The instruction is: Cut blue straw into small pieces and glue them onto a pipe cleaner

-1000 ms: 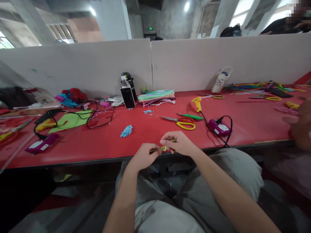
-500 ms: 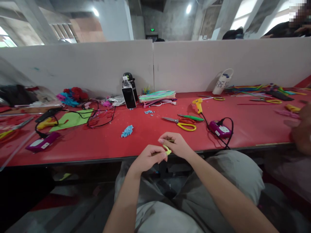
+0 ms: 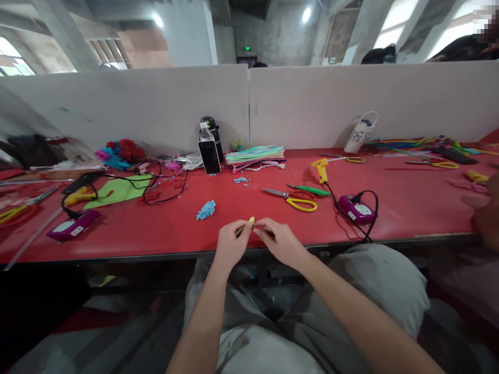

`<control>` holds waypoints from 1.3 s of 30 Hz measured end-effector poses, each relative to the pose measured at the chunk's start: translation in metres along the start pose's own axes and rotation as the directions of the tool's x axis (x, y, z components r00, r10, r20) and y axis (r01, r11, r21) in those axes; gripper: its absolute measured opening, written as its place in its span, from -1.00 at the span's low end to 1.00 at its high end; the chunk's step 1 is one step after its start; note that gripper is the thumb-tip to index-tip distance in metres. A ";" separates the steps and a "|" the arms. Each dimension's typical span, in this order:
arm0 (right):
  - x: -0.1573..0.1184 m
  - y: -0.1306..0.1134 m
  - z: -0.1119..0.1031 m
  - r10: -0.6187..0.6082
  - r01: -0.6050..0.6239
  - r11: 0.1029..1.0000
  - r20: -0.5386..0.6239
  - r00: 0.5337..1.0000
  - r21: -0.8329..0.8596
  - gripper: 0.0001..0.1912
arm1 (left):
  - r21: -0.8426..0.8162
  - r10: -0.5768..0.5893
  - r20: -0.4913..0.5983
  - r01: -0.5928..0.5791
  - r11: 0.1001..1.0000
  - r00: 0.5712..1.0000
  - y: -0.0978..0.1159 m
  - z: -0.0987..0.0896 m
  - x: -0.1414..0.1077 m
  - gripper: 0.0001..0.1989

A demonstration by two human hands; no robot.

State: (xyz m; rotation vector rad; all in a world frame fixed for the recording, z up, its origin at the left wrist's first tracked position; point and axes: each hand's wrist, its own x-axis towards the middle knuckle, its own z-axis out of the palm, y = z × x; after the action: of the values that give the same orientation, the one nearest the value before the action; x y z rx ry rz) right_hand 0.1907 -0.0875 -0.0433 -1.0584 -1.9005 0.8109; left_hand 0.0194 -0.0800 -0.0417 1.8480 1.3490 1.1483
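Observation:
My left hand (image 3: 233,244) is closed on a small piece with a yellow tip (image 3: 251,220) and a thin brownish stem, near the table's front edge. Just to its right, my right hand (image 3: 281,240) has its thumb and fingers pinched close to the stem; what it holds, if anything, is too small to make out. A light blue beaded cluster (image 3: 206,210) lies on the red table (image 3: 171,228) left of and beyond my hands. Yellow-handled scissors (image 3: 301,204) rest beyond my right hand, beside red-handled and green tools.
Pastel pipe cleaners (image 3: 255,155), a phone (image 3: 209,157) and bottles stand or lie by the partition. A yellow glue gun (image 3: 320,170) and a purple box (image 3: 356,209) with cables are at right. Another person's hand (image 3: 487,208) shows at the right edge.
My left hand has turned upward and moved slightly up, and the yellow tip now points up above its fingers. My right hand has lowered a little and its fingers have shifted off the yellow part.

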 end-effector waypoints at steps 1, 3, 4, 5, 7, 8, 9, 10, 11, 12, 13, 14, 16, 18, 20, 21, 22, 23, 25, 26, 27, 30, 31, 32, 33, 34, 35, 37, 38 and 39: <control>-0.001 0.000 -0.001 -0.007 0.007 1.000 0.023 1.000 0.002 -0.77 | 0.040 0.010 -0.002 -0.010 0.999 1.000 0.000 0.000 0.000 -0.67; -0.003 0.000 -0.005 -0.011 0.011 1.000 0.068 0.998 -0.001 -0.76 | 0.099 0.026 -0.002 -0.025 0.995 1.000 -0.001 0.000 -0.001 -0.67; -0.003 0.001 -0.007 -0.006 0.008 1.000 0.084 0.996 -0.021 -0.77 | 0.120 0.031 0.002 -0.031 0.992 1.000 -0.001 0.000 -0.001 -0.66; -0.004 0.001 -0.009 0.002 0.004 0.998 0.097 0.995 -0.058 -0.79 | 0.136 0.036 0.005 -0.036 0.990 0.999 -0.001 0.000 -0.002 -0.66; -0.004 0.002 -0.013 0.011 0.009 0.986 0.119 0.993 -0.167 -0.84 | 0.157 0.041 0.008 -0.041 0.987 0.999 0.000 -0.001 -0.002 -0.64; -0.004 0.001 -0.014 0.007 0.022 0.975 0.129 0.992 -0.221 -0.85 | 0.164 0.044 0.010 -0.045 0.985 0.999 0.000 -0.001 -0.002 -0.64; -0.004 0.000 -0.016 -0.006 0.042 0.963 0.136 0.991 -0.265 -0.85 | 0.170 0.051 0.015 -0.052 0.984 0.999 0.000 0.000 -0.002 -0.64; -0.004 -0.001 -0.018 -0.027 0.066 0.954 0.136 0.990 -0.293 -0.84 | 0.179 0.061 0.023 -0.064 0.982 0.998 0.001 0.000 -0.002 -0.66; -0.004 -0.003 -0.019 -0.053 0.091 0.949 0.131 0.990 -0.303 -0.84 | 0.189 0.072 0.039 -0.079 0.979 0.997 0.001 0.001 -0.002 -0.68; -0.004 -0.005 -0.022 -0.083 0.117 0.947 0.122 0.989 -0.300 -0.85 | 0.198 0.083 0.062 -0.094 0.976 0.995 0.002 0.001 -0.002 -0.70; -0.003 -0.006 -0.024 -0.113 0.142 0.947 0.116 0.987 -0.288 -0.85 | 0.205 0.092 0.088 -0.109 0.973 0.992 0.004 0.002 -0.002 -0.73; -0.002 -0.007 -0.027 -0.138 0.164 0.949 0.113 0.984 -0.269 -0.85 | 0.205 0.099 0.121 -0.122 0.971 0.988 0.005 0.002 -0.003 -0.75; 0.001 -0.008 -0.033 -0.165 0.184 0.956 0.100 0.981 -0.228 -0.84 | 0.160 0.110 0.203 -0.144 0.977 0.973 0.011 0.002 -0.005 -0.78; 0.005 -0.007 -0.040 -0.165 0.175 0.965 0.066 0.984 -0.196 -0.81 | 0.050 0.120 0.282 -0.139 0.989 0.952 0.016 0.002 -0.008 -0.78; 0.008 -0.005 -0.045 -0.146 0.152 0.977 0.047 0.988 -0.151 -0.77 | -0.077 0.113 0.330 -0.093 0.993 0.937 0.021 0.001 -0.010 -0.77; 0.010 -0.004 -0.046 -0.131 0.137 0.983 0.058 0.990 -0.119 -0.75 | -0.131 0.101 0.334 -0.060 0.990 0.937 0.022 0.001 -0.011 -0.77; 0.011 -0.004 -0.047 -0.114 0.121 0.989 0.079 0.990 -0.087 -0.72 | -0.174 0.086 0.323 -0.030 0.984 0.942 0.023 0.000 -0.012 -0.76; 0.011 -0.003 -0.046 -0.099 0.105 0.993 0.100 0.990 -0.061 -0.71 | -0.209 0.069 0.300 -0.005 0.978 0.951 0.023 0.000 -0.012 -0.76; 0.010 -0.003 -0.043 -0.077 0.085 0.995 0.126 0.989 -0.052 -0.68 | -0.248 0.036 0.213 0.018 0.969 0.976 0.022 -0.001 -0.011 -0.76; 0.009 -0.004 -0.040 -0.072 0.081 0.994 0.129 0.989 -0.069 -0.67 | -0.244 0.019 0.151 0.019 0.970 0.988 0.020 -0.001 -0.010 -0.76; 0.008 -0.004 -0.037 -0.070 0.083 0.992 0.133 0.989 -0.097 -0.67 | -0.220 0.004 0.089 0.016 0.975 0.996 0.019 -0.001 -0.009 -0.75; 0.003 -0.005 -0.029 -0.097 0.131 0.971 0.174 0.980 -0.200 -0.73 | -0.052 0.012 -0.039 -0.014 0.999 0.999 0.012 -0.001 -0.005 -0.76; 0.001 -0.006 -0.027 -0.112 0.156 0.959 0.190 0.975 -0.238 -0.76 | 0.014 0.031 -0.042 -0.030 0.999 0.999 0.010 0.000 -0.005 -0.77; -0.001 -0.006 -0.026 -0.127 0.182 0.945 0.204 0.971 -0.274 -0.80 | 0.068 0.051 -0.022 -0.050 0.996 0.998 0.009 0.000 -0.004 -0.78; -0.002 -0.006 -0.026 -0.140 0.203 0.931 0.216 0.966 -0.303 -0.82 | 0.105 0.072 0.017 -0.074 0.992 0.997 0.007 0.001 -0.004 -0.80; -0.004 -0.006 -0.026 -0.149 0.217 0.922 0.221 0.964 -0.322 -0.84 | 0.124 0.092 0.070 -0.100 0.987 0.993 0.006 0.002 -0.004 -0.82; -0.004 -0.006 -0.027 -0.157 0.224 0.918 0.218 0.963 -0.328 -0.84 | 0.133 0.109 0.129 -0.126 0.983 0.986 0.006 0.002 -0.005 -0.83; -0.003 -0.007 -0.030 -0.171 0.223 0.927 0.189 0.967 -0.302 -0.82 | 0.120 0.135 0.229 -0.165 0.979 0.964 0.007 0.004 -0.006 -0.81; -0.002 -0.007 -0.032 -0.174 0.215 0.937 0.166 0.971 -0.276 -0.81 | 0.099 0.143 0.267 -0.174 0.980 0.953 0.009 0.004 -0.007 -0.79; 0.000 -0.006 -0.034 -0.173 0.204 0.947 0.140 0.975 -0.249 -0.80 | 0.069 0.147 0.295 -0.175 0.982 0.944 0.010 0.004 -0.008 -0.78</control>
State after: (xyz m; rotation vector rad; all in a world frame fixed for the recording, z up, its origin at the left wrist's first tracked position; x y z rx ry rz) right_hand 0.2176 -0.0856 -0.0221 -0.9810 -2.2162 0.5321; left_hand 0.0267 -0.0912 -0.0375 2.1320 1.1191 0.8600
